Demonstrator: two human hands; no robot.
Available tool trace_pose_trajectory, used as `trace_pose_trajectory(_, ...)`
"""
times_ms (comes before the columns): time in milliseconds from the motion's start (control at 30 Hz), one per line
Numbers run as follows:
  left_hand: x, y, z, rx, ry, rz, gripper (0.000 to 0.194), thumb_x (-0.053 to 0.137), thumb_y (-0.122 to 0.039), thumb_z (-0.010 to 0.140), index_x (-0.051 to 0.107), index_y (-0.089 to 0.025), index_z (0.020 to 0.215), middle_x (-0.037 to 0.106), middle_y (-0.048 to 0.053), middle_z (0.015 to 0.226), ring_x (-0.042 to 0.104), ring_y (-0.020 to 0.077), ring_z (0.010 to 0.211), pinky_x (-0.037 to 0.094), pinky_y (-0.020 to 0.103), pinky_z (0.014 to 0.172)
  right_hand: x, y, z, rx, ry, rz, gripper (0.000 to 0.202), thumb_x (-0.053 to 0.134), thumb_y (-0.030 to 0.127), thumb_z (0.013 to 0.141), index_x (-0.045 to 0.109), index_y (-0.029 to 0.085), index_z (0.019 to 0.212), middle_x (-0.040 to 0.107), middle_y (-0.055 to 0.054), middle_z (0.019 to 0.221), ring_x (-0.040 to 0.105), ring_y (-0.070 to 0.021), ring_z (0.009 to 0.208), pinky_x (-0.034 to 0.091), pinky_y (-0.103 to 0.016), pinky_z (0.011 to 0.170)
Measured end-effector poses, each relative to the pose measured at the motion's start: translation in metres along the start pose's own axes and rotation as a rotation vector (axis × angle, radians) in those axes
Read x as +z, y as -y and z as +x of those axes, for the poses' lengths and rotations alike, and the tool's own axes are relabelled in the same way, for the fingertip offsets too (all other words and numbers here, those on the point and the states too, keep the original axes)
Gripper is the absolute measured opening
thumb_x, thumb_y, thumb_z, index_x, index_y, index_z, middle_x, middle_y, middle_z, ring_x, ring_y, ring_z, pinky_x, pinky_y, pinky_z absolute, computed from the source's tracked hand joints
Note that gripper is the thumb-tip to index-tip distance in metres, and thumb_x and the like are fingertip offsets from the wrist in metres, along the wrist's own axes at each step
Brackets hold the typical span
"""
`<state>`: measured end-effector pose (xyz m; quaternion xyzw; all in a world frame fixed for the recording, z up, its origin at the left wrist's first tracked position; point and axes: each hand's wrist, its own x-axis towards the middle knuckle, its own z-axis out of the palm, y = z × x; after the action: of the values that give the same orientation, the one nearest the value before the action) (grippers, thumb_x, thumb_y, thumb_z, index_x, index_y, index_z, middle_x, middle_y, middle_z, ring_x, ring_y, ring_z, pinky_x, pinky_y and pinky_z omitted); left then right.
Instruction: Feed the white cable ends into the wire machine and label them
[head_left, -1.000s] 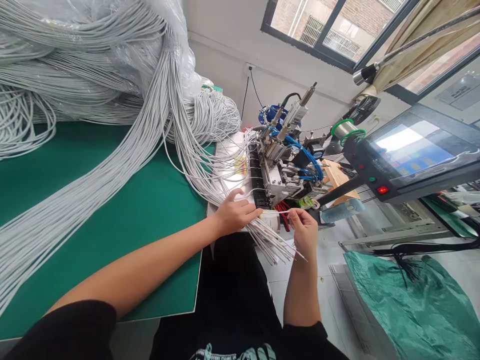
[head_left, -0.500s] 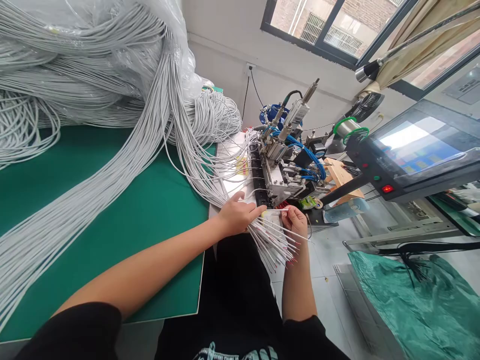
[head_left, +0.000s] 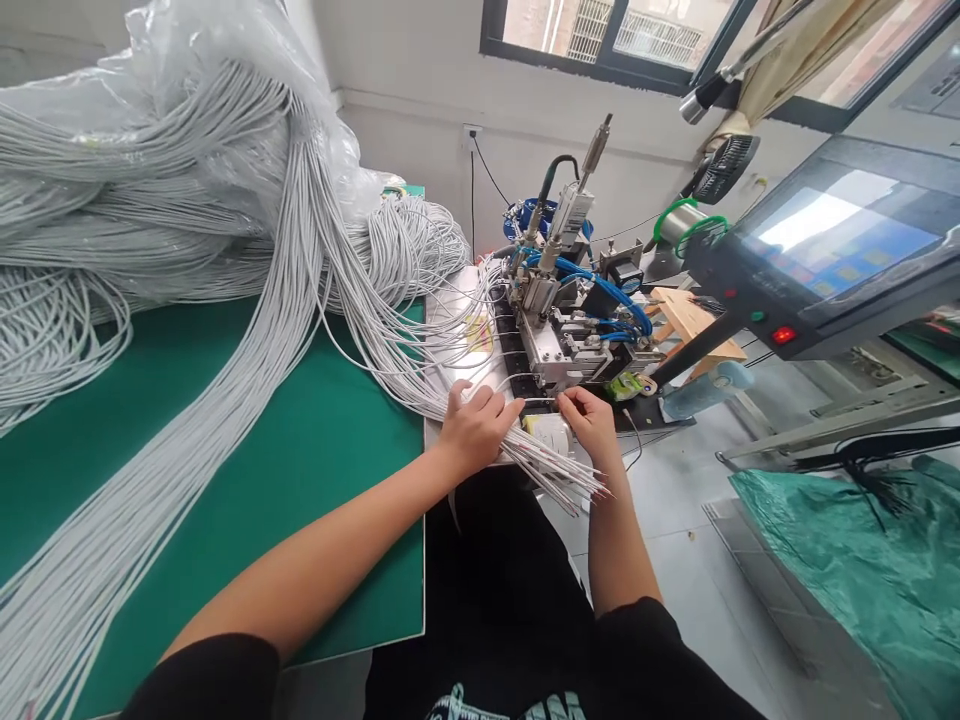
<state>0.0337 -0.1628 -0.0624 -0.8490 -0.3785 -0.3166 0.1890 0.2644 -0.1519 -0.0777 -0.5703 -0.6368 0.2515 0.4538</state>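
A single white cable [head_left: 538,401] runs between my two hands at the near end of the machine's black track. My left hand [head_left: 480,425] is closed on it, thumb and fingers bent, above a loose bundle of cut cable ends [head_left: 559,468]. With a pinch, my right hand [head_left: 589,415] holds the tip of that same cable. The bundle passes under my left palm and fans out toward my right forearm, its ends reddish. Beside both hands stands the machine [head_left: 555,320], with metal cylinders and blue air hoses.
Large coils of grey-white cable [head_left: 187,180], partly in clear plastic, lie on the green table [head_left: 337,480]. A control screen [head_left: 840,240] stands at the right. Behind the machine is a wire spool [head_left: 688,228]. Green sheeting [head_left: 847,560] covers something low at the right.
Both hands have moved the cable up to the machine's track, from slightly nearer my body. The camera view has tilted and shifted a little. The pinch on the cable stays.
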Motion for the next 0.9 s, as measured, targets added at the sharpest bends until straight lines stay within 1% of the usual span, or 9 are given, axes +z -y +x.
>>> trace_pose_trajectory(133, -0.001, -0.002, 0.002, -0.027, -0.019, 0.060, 0.037, 0.047, -0.005, 0.080, 0.064, -0.022, 0.109, 0.063, 0.004, 0.073, 0.055, 0.0211, 0.077, 0.026, 0.045, 0.090, 0.002, -0.005, 0.008, 0.013, 0.064, 0.043, 0.025, 0.056, 0.039, 0.083, 0.055, 0.019, 0.067, 0.048, 0.002, 0.061, 0.042, -0.0135, 0.059, 0.031, -0.027, 0.058)
trace_pose_trajectory(233, -0.001, -0.004, 0.003, -0.052, 0.007, 0.057, 0.036, 0.048, -0.006, 0.079, 0.064, -0.021, 0.107, 0.064, 0.005, 0.076, 0.055, 0.0226, 0.080, 0.026, 0.047, 0.091, 0.003, -0.009, 0.011, 0.003, 0.109, 0.111, 0.026, 0.055, 0.037, 0.083, 0.050, 0.020, 0.065, 0.044, 0.003, 0.062, 0.039, -0.0132, 0.060, 0.031, -0.027, 0.059)
trace_pose_trajectory(300, -0.001, -0.005, 0.004, -0.062, 0.024, 0.048, 0.036, 0.049, -0.006, 0.079, 0.065, -0.022, 0.107, 0.065, 0.005, 0.078, 0.055, 0.0232, 0.081, 0.026, 0.048, 0.092, 0.003, -0.011, 0.012, -0.003, 0.118, 0.152, 0.026, 0.055, 0.036, 0.083, 0.048, 0.020, 0.064, 0.041, 0.003, 0.062, 0.037, -0.0130, 0.060, 0.030, -0.026, 0.059)
trace_pose_trajectory(433, 0.000, -0.005, 0.004, -0.077, 0.082, 0.021, 0.034, 0.053, -0.010, 0.076, 0.066, -0.022, 0.106, 0.067, 0.007, 0.081, 0.056, 0.0251, 0.084, 0.026, 0.050, 0.093, 0.007, -0.017, 0.013, 0.050, 0.114, 0.241, 0.027, 0.056, 0.036, 0.081, 0.046, 0.020, 0.062, 0.038, 0.004, 0.060, 0.034, -0.0122, 0.059, 0.027, -0.026, 0.057)
trace_pose_trajectory(533, 0.000, -0.006, 0.003, -0.099, 0.152, 0.008, 0.036, 0.057, -0.013, 0.073, 0.066, -0.022, 0.107, 0.068, 0.007, 0.082, 0.056, 0.0267, 0.087, 0.024, 0.053, 0.094, 0.012, -0.024, 0.014, 0.152, 0.125, 0.353, 0.026, 0.057, 0.036, 0.077, 0.045, 0.020, 0.060, 0.038, 0.005, 0.058, 0.033, -0.0111, 0.057, 0.026, -0.025, 0.054)
trace_pose_trajectory(633, -0.001, -0.006, 0.003, -0.117, 0.199, 0.011, 0.037, 0.057, -0.014, 0.074, 0.066, -0.022, 0.109, 0.069, 0.008, 0.085, 0.056, 0.0274, 0.090, 0.022, 0.053, 0.096, 0.018, -0.031, 0.014, 0.255, 0.111, 0.471, 0.026, 0.060, 0.036, 0.072, 0.045, 0.020, 0.059, 0.040, 0.005, 0.057, 0.033, -0.0104, 0.055, 0.026, -0.025, 0.052)
trace_pose_trajectory(767, -0.002, -0.007, 0.002, -0.122, 0.217, 0.012, 0.035, 0.057, -0.015, 0.076, 0.066, -0.023, 0.109, 0.069, 0.007, 0.089, 0.056, 0.0275, 0.094, 0.021, 0.053, 0.098, 0.024, -0.035, 0.011, 0.315, 0.075, 0.580, 0.028, 0.064, 0.040, 0.069, 0.046, 0.020, 0.059, 0.042, 0.005, 0.056, 0.034, -0.0105, 0.054, 0.028, -0.025, 0.051)
trace_pose_trajectory(900, 0.000, -0.007, 0.001, -0.116, 0.190, 0.001, 0.034, 0.059, -0.017, 0.075, 0.067, -0.024, 0.107, 0.070, 0.007, 0.099, 0.056, 0.0274, 0.097, 0.021, 0.053, 0.100, 0.023, -0.037, 0.005, 0.321, 0.039, 0.581, 0.036, 0.068, 0.049, 0.068, 0.049, 0.020, 0.060, 0.041, 0.005, 0.054, 0.032, -0.0101, 0.051, 0.026, -0.025, 0.050)
